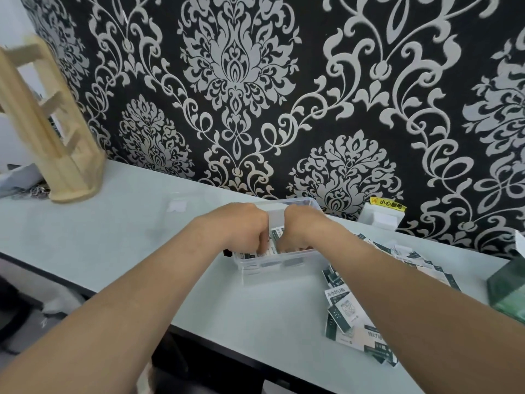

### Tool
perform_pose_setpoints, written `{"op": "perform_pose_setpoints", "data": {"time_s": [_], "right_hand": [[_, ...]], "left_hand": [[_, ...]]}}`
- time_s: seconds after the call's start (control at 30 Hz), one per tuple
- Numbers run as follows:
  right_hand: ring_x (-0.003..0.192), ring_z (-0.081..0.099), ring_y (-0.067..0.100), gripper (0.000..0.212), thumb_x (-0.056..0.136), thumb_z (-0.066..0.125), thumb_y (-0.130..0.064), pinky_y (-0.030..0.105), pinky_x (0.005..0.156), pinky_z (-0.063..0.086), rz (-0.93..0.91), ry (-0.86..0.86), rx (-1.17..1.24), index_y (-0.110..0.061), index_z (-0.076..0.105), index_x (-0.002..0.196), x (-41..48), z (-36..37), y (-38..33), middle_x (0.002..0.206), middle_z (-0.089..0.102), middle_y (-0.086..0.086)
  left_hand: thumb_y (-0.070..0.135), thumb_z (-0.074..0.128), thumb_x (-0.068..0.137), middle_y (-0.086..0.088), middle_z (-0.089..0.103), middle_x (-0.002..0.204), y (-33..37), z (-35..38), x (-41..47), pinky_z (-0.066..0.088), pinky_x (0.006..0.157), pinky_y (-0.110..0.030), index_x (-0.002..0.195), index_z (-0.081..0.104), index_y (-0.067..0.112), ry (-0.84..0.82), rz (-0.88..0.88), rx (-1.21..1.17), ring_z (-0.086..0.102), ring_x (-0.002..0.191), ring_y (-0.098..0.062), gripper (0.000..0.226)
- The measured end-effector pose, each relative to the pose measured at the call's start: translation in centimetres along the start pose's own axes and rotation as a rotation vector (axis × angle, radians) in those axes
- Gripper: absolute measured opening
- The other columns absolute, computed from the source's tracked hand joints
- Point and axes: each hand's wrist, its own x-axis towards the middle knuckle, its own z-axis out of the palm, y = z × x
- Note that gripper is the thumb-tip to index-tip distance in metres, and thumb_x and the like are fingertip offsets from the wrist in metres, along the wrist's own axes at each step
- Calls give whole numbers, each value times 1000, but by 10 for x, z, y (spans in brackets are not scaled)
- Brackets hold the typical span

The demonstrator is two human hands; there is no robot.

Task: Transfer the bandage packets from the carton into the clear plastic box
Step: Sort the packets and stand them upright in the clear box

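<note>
Tidying packets (273, 239) inside the box (284, 263), you set left hand (247, 228) and right hand (301, 230) side by side, each grip curled narrow onto the packets, probably to seat them evenly, while others lie loose on the counter (142, 237) between box and carton (508, 288).

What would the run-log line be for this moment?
stage: filling | left hand and right hand: in box, fingers curled on packets | more packets: loose on table right of box | carton: far right
</note>
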Motion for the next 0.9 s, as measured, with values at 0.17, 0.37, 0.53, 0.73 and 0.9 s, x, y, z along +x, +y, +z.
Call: {"op": "perform_pose_setpoints", "data": {"time_s": [0.17, 0.37, 0.53, 0.73, 0.9], "right_hand": [[53, 52, 15, 22, 80, 67, -14, 26, 57, 50, 9, 7, 0, -11, 49, 67, 0, -3, 0, 66, 54, 1], [76, 68, 24, 7, 86, 59, -2, 35, 75, 59, -20, -4, 178, -6, 60, 80, -2, -5, 4, 86, 67, 10], [79, 72, 22, 11, 96, 52, -7, 27, 60, 59, -55, 143, 603, -7, 62, 93, -43, -36, 34, 89, 70, 12], [72, 69, 17, 5, 90, 64, -9, 25, 60, 56, -72, 232, 710, -13, 65, 87, -115, -38, 105, 80, 72, 7], [82, 62, 18, 22, 81, 74, -17, 36, 79, 55, -16, 132, 422, -26, 61, 96, -132, 6, 144, 90, 65, -1]], "left_hand": [[3, 46, 77, 14, 68, 109, 0, -2, -2, 44, 57, -18, 88, 76, 32, 6, 0, 7, 55, 78, -6, 43], [1, 48, 79, 13, 70, 105, 3, -5, -4, 49, 68, -21, 93, 76, 29, 37, 2, 1, 56, 82, -7, 41], [5, 51, 83, 11, 67, 85, 21, -21, -16, 48, 78, -24, 96, 76, 28, 278, 11, -105, 52, 72, -4, 37], [12, 57, 82, 18, 65, 77, 100, -26, -32, 49, 78, -23, 93, 76, 29, 298, 91, -289, 57, 73, 2, 27], [37, 66, 83, -2, 60, 115, 154, 27, -19, 49, 84, -37, 120, 60, 26, 166, 50, -158, 55, 106, -25, 39]]}}
